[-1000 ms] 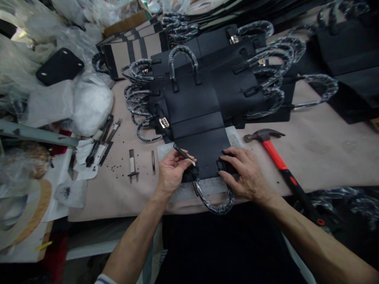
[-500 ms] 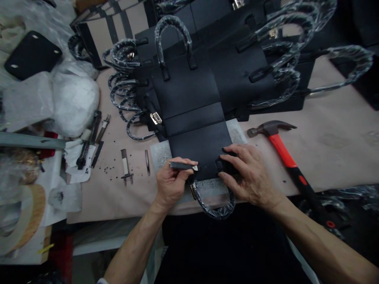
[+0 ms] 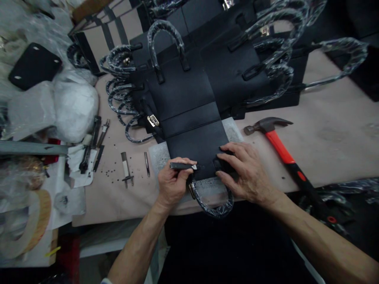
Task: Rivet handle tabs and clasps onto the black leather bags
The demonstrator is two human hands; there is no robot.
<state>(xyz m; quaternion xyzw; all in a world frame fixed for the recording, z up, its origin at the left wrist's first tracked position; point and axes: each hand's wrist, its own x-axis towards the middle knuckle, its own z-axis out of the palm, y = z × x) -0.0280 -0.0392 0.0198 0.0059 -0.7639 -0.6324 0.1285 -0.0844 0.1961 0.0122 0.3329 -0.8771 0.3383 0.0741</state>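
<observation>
My left hand (image 3: pixel 173 183) is closed around a dark, bar-shaped punch (image 3: pixel 179 166). The punch lies nearly level, and its shiny tip points right over the near part of a black leather bag panel (image 3: pixel 195 142). My right hand (image 3: pixel 247 171) rests on the panel's near right edge, fingers spread. Its thumb and fingertips touch the area around a black handle tab (image 3: pixel 218 165). A plastic-wrapped loop handle (image 3: pixel 217 211) hangs from the panel's near edge, between my hands. Beneath the panel is a grey slab (image 3: pixel 158 156), showing at both sides.
Right of the panel lies a claw hammer (image 3: pixel 280 146) with a red and black grip. A two-pronged punch (image 3: pixel 126 169) and a thin metal rod (image 3: pixel 147 163) lie left. More black bag panels (image 3: pixel 237 67) with wrapped handles spread behind. Tape rolls (image 3: pixel 41 217) and plastic bags (image 3: pixel 75 106) crowd the left.
The view has shifted slightly. Both hands keep nearly the same places on the panel, and the punch stays in my left hand.
</observation>
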